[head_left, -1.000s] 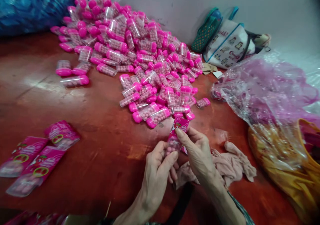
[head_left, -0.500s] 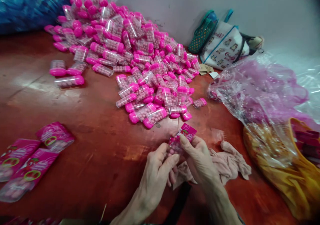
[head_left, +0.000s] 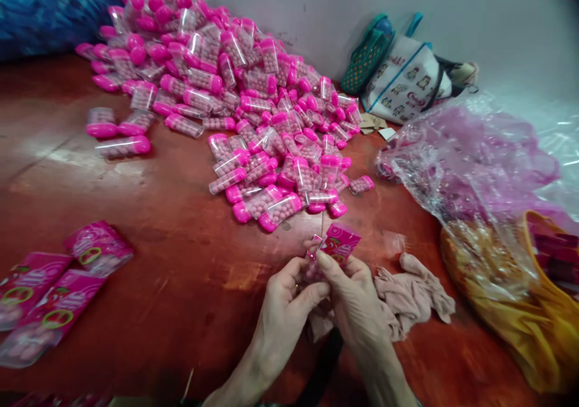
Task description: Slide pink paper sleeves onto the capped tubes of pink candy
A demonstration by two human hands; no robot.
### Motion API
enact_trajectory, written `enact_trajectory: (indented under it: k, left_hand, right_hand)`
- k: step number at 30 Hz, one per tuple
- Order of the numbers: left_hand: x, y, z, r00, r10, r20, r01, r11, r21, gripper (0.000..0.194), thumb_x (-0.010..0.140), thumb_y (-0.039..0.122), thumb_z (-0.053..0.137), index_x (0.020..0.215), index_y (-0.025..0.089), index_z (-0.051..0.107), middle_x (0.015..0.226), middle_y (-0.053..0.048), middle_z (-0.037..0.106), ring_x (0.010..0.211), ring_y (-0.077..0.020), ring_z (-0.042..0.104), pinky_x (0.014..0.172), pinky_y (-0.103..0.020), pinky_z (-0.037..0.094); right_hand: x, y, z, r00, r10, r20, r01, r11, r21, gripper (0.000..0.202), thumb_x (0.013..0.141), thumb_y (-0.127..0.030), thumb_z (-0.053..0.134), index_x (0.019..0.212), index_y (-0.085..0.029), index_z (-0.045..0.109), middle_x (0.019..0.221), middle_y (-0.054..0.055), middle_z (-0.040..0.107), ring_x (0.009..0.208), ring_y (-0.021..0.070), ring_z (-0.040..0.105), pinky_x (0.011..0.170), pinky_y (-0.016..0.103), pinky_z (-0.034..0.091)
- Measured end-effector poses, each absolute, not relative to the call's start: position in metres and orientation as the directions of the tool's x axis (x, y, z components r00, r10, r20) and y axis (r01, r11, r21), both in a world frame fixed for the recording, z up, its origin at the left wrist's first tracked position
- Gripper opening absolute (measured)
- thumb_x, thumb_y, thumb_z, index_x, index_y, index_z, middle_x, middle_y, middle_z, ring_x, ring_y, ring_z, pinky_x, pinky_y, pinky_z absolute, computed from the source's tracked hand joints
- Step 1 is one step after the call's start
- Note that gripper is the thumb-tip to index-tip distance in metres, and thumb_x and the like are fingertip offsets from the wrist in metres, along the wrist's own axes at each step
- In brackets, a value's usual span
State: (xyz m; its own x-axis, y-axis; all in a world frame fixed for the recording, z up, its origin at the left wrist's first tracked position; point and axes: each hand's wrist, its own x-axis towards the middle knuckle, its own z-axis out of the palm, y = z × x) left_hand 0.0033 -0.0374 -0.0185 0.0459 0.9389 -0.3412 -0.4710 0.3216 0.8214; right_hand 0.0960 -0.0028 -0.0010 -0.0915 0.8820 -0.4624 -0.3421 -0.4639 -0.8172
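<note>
In front of me both hands meet over a small clear candy container (head_left: 313, 269) with pink balls in it. My left hand (head_left: 284, 304) has its fingers and thumb wrapped round the container, partly hidden by my other hand. Pinched between thumb and fingers of my right hand (head_left: 355, 292) is a pink printed card sleeve (head_left: 341, 242), which sticks up above the container. I cannot tell whether the sleeve is around the container or beside it. Several finished-looking candy packs with pink printed sleeves (head_left: 72, 298) lie flat on the red surface at left.
A large heap of pink-capped candy containers (head_left: 257, 105) spreads across the red floor (head_left: 172, 232). Blue plastic (head_left: 67, 15) lies at back left. On the right are a white bag (head_left: 400, 81), clear plastic (head_left: 474, 154), a yellow bag (head_left: 511, 322) and a crumpled beige cloth (head_left: 416, 295).
The printed sleeve has tilted and shifted slightly right in my right hand, with more of its face showing. My fingers have shifted a little on the container.
</note>
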Motion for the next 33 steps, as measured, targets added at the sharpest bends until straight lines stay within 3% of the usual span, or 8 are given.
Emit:
enact_trajectory:
  k: [7,10,14,17,19,22,25,33]
  left_hand:
    - [-0.003,-0.04,-0.018,-0.089,0.95,-0.3,-0.437,0.233,0.869,0.01,0.085,0.021,0.051,0.084,0.015,0.059,0.07,-0.001,0.066,0.059,-0.0139,0.062,0.056,-0.024,0.05]
    - [-0.005,-0.041,-0.02,-0.159,0.947,-0.279,-0.424,0.189,0.886,0.009,0.083,0.018,0.054,0.088,0.017,0.062,0.083,-0.002,0.068,0.074,-0.014,0.063,0.066,-0.022,0.049]
    - [-0.003,-0.04,-0.02,-0.11,0.951,-0.289,-0.526,0.191,0.829,0.007,0.083,0.019,0.056,0.086,0.018,0.062,0.079,0.0,0.068,0.071,-0.0125,0.062,0.064,-0.02,0.047]
    - [-0.001,-0.041,-0.018,-0.022,0.948,-0.317,-0.595,0.243,0.767,0.008,0.084,0.022,0.055,0.085,0.016,0.061,0.065,0.0,0.065,0.055,-0.0119,0.06,0.054,-0.022,0.047]
    - [0.0,-0.042,-0.016,-0.022,0.948,-0.319,-0.59,0.245,0.769,0.009,0.084,0.022,0.055,0.084,0.015,0.06,0.058,0.0,0.063,0.051,-0.0123,0.059,0.053,-0.023,0.048]
    - [-0.001,-0.044,-0.013,-0.101,0.944,-0.313,-0.554,0.208,0.806,0.008,0.082,0.022,0.057,0.082,0.016,0.061,0.061,0.0,0.064,0.052,-0.0118,0.059,0.053,-0.023,0.049]
    - [-0.002,-0.045,-0.011,-0.174,0.933,-0.316,-0.474,0.202,0.857,0.007,0.08,0.023,0.06,0.079,0.016,0.062,0.067,0.0,0.065,0.053,-0.0101,0.057,0.051,-0.02,0.047]
    - [-0.001,-0.045,-0.01,-0.219,0.924,-0.312,-0.374,0.216,0.902,0.01,0.078,0.025,0.062,0.074,0.017,0.06,0.059,0.004,0.059,0.051,-0.0082,0.054,0.049,-0.017,0.043]
  right_hand:
    - [0.083,-0.007,-0.011,-0.166,0.859,-0.483,-0.374,-0.509,-0.776,0.022,0.073,-0.033,0.07,0.086,-0.015,0.072,0.057,-0.003,0.061,0.033,0.0014,0.036,0.029,0.013,0.027]
    - [0.076,-0.024,-0.019,-0.077,0.903,-0.423,-0.355,-0.421,-0.835,0.02,0.073,-0.029,0.071,0.089,-0.016,0.071,0.077,0.002,0.069,0.063,0.0111,0.061,0.056,0.02,0.05]
    - [0.084,-0.033,-0.01,-0.081,0.922,-0.378,-0.26,-0.386,-0.885,0.022,0.075,-0.031,0.069,0.093,-0.019,0.066,0.09,0.004,0.069,0.078,0.0161,0.064,0.069,0.026,0.052]
    - [0.096,-0.029,0.0,-0.034,0.959,-0.28,-0.039,-0.282,-0.959,0.019,0.082,-0.033,0.061,0.097,-0.022,0.061,0.082,0.002,0.067,0.064,0.0138,0.062,0.056,0.024,0.05]
    - [0.102,-0.027,0.001,-0.03,0.996,-0.084,0.308,-0.07,-0.949,0.015,0.087,-0.032,0.053,0.093,-0.02,0.061,0.074,0.002,0.065,0.059,0.0146,0.059,0.053,0.025,0.048]
    - [0.105,-0.025,-0.002,-0.161,0.932,0.325,0.742,0.331,-0.583,0.023,0.092,-0.028,0.042,0.09,-0.016,0.061,0.073,0.008,0.065,0.065,0.021,0.06,0.057,0.032,0.049]
    - [0.104,-0.025,-0.002,-0.312,0.822,0.476,0.851,0.465,-0.246,0.024,0.093,-0.021,0.036,0.089,-0.013,0.059,0.074,0.012,0.064,0.07,0.0245,0.059,0.06,0.037,0.049]
    - [0.115,-0.016,0.006,-0.592,0.65,0.477,0.747,0.665,0.02,0.033,0.089,-0.008,0.034,0.118,-0.004,0.049,0.092,0.018,0.063,0.095,0.0284,0.057,0.089,0.051,0.042]
